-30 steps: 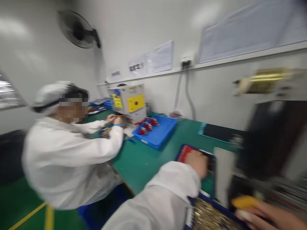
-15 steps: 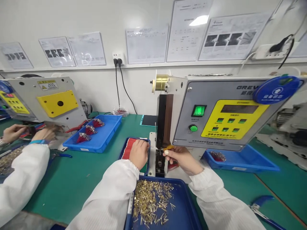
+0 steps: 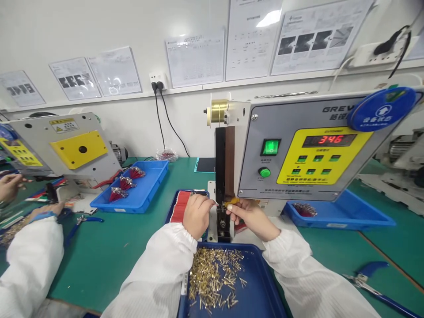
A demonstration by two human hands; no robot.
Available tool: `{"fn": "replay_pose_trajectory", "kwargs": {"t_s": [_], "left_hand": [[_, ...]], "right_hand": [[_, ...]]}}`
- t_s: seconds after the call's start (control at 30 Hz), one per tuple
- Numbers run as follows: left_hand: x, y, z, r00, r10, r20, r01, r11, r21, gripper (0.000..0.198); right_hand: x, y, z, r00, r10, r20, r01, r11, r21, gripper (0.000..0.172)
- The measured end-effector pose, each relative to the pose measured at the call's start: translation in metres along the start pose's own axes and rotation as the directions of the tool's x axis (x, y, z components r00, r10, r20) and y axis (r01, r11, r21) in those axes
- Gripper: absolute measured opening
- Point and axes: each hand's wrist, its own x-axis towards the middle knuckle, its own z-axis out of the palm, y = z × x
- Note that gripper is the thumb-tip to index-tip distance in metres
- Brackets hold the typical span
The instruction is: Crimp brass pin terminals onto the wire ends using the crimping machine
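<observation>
At the bench-top crimping press (image 3: 308,163), the left hand (image 3: 198,216) is being held just in front of the die block (image 3: 222,223), with its fingertips closed narrowly on a thin wire (image 3: 212,203). The wire's long axis is being carried roughly level, running rightward from the left hand toward the die block. Its end is being presented at or very near the die block, though actual contact cannot be confirmed from this view. The right hand (image 3: 253,218) is being held to the right of the die block, on the opposite side from the left hand, and is narrowly closed around a small yellow piece (image 3: 232,201), the nature of which cannot be determined. The wire's end is therefore being positioned between the two hands, with the left hand bearing the wire. Below the press, a dark blue tray (image 3: 265,282) is being used to hold loose brass pins (image 3: 215,278) on the green counter (image 3: 99,265). To the left of the die block, red wires (image 3: 177,207) are being held in a narrow blue tray (image 3: 186,192). Further left of the press, a co-worker's hand (image 3: 43,212) is being held at a separate station.
</observation>
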Motion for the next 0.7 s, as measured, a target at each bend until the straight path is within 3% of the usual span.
{"fn": "replay_pose_trajectory", "kwargs": {"t_s": [0.33,0.7], "left_hand": [[-0.0001,-0.0011,0.0012,0.999,0.027,-0.041,-0.028,1.0,-0.014,0.02],[0.0004,0.0018,0.0004,1.0,0.0,0.025,0.001,1.0,-0.014,0.022]], "right_hand": [[0.0012,0.0023,0.0024,1.0,0.002,-0.029,-0.001,0.999,0.038,0.03],[-0.0013,0.0018,0.0024,0.998,0.023,-0.062,-0.024,1.0,-0.015,0.027]]}}
